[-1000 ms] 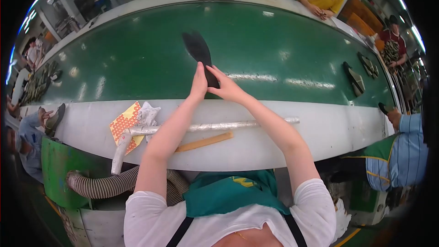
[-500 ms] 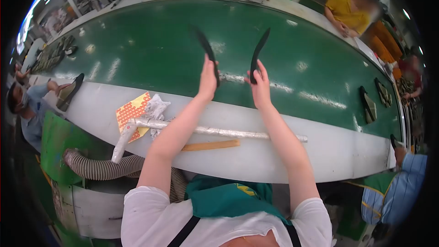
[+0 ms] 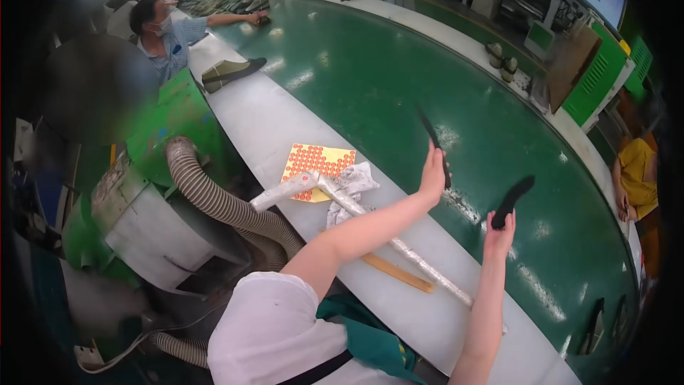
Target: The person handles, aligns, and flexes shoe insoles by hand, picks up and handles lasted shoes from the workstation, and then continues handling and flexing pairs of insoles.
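Your left hand (image 3: 433, 175) pinches one dark sole (image 3: 429, 130) by its lower end, fingers close together; your right hand (image 3: 499, 237) pinches a second sole (image 3: 514, 201) between thumb and fingers. Both soles are apart, above the green belt (image 3: 385, 93), beyond the far edge of the white bench (image 3: 271, 110). Left to right: a shoe (image 3: 229, 73) lies at the bench's left end, then the sticker sheet (image 3: 303, 158), a crumpled cloth (image 3: 360, 182), the wrapped pipe (image 3: 410, 252) across the sheet, and a wooden strip (image 3: 399, 273) towards the near edge.
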`<state>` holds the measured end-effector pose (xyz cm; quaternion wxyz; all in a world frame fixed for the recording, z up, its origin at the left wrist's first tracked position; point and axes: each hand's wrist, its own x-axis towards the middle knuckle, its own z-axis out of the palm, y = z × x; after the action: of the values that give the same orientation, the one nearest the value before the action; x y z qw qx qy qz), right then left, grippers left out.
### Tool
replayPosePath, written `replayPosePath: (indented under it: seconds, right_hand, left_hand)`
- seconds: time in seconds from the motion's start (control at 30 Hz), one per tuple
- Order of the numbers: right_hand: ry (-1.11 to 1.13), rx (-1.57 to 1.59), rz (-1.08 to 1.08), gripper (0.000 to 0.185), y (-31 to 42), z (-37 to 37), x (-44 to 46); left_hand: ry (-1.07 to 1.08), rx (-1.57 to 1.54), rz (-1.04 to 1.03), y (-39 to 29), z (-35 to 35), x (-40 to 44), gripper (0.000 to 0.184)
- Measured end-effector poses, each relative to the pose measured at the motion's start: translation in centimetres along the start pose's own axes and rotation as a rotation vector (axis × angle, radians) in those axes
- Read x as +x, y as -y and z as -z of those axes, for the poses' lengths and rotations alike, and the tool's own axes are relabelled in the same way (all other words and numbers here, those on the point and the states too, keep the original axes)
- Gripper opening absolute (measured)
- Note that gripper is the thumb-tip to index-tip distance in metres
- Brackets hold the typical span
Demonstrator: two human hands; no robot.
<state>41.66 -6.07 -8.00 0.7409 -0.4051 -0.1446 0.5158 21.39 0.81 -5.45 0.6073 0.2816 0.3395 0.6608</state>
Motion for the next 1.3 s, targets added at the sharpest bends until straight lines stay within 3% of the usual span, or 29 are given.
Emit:
replayPosePath:
  seconds: [0.03, 0.1, 0.13, 0.2, 0.27, 0.37, 0.47, 0.53, 0.67, 0.77, 0.87, 0.9, 0.97, 1.0, 1.03, 1.07, 1.1, 1.17, 1.3]
  right_hand:
    - [-0.08, -0.015, 0.06, 0.039, 0.1, -0.5, 0.0]
    - [0.144, -0.251, 0.049, 0.04, -0.3, -1.3, -1.3]
    - [0.252, -0.37, 0.045, 0.041, -0.4, -1.8, -2.3]
    - [0.608, -0.631, -0.046, 0.041, -2.0, -2.2, -2.6]
    - [0.566, -0.777, 0.05, 0.041, -2.9, -3.0, -3.6]
    - [0.534, -0.837, 0.028, 0.045, -1.4, -4.5, -4.9]
    - [0.509, -0.744, 0.131, 0.042, -2.1, -3.6, -3.8]
    - [0.438, -0.727, 0.09, 0.041, -2.0, -3.4, -3.6]
    - [0.371, -0.21, -0.237, 0.048, -0.9, -2.6, -2.5]
    - [0.193, 0.106, -0.133, 0.056, -0.2, -1.7, -1.3]
    - [-0.101, 0.076, 0.158, 0.062, -0.1, -1.0, 0.1]
    - [-0.1, -0.104, 0.2, 0.063, -0.3, -1.1, -0.2]
    - [0.29, -0.616, 0.104, 0.058, -0.8, -1.3, -0.7]
    - [0.506, -0.561, 0.082, 0.058, -1.0, -1.7, -1.9]
    - [0.415, -0.565, 0.076, 0.058, -1.2, -2.3, -2.7]
    - [0.539, -0.496, -0.062, 0.057, -0.5, -2.1, -2.4]
    - [0.491, -0.547, -0.047, 0.058, -0.2, -2.1, -2.4]
    - [0.466, -0.391, 0.051, 0.059, -1.3, -1.9, -2.3]
    - [0.432, -0.517, 0.22, 0.065, -1.9, -1.5, -0.3]
  left_hand:
    - [-0.01, -0.002, 0.009, 0.0, 0.2, 0.0, 0.058]
    - [0.037, 0.119, 0.087, 0.7, 0.1, -0.2, 0.059]
    - [0.145, 0.306, -0.006, 1.9, -0.1, -0.3, 0.057]
    - [0.421, 0.546, 0.173, 3.3, -0.2, -1.7, 0.053]
    - [0.38, 0.456, 0.242, 4.0, 0.0, -1.5, 0.052]
    - [0.347, 0.434, 0.258, 4.7, 0.6, -1.4, 0.055]
    - [0.407, 0.42, 0.24, 4.6, 0.3, -1.4, 0.06]
    - [0.424, 0.5, 0.204, 2.7, -0.7, -2.3, 0.061]
    - [0.353, 0.409, 0.297, 2.5, -0.6, -1.5, 0.06]
    - [0.241, 0.27, 0.187, 2.1, 0.0, -0.3, 0.062]
    - [0.072, 0.257, 0.162, 0.9, -0.6, -0.4, 0.051]
    - [0.188, 0.439, 0.143, 0.7, -0.4, -0.6, 0.049]
    - [0.488, 0.787, 0.091, 1.2, -1.0, -1.2, 0.044]
    - [0.588, 0.95, -0.061, 2.7, -0.4, -1.2, 0.042]
    - [0.703, 1.083, -0.235, 4.3, 0.7, -1.1, 0.039]
    - [0.688, 1.007, -0.053, 3.9, 0.2, -1.5, 0.04]
    - [0.698, 0.838, 0.146, 3.4, 0.2, -1.5, 0.041]
    - [0.706, 0.773, 0.176, 2.8, -0.4, -1.8, 0.043]
    - [0.717, 0.666, 0.317, 3.2, -1.5, -1.7, 0.054]
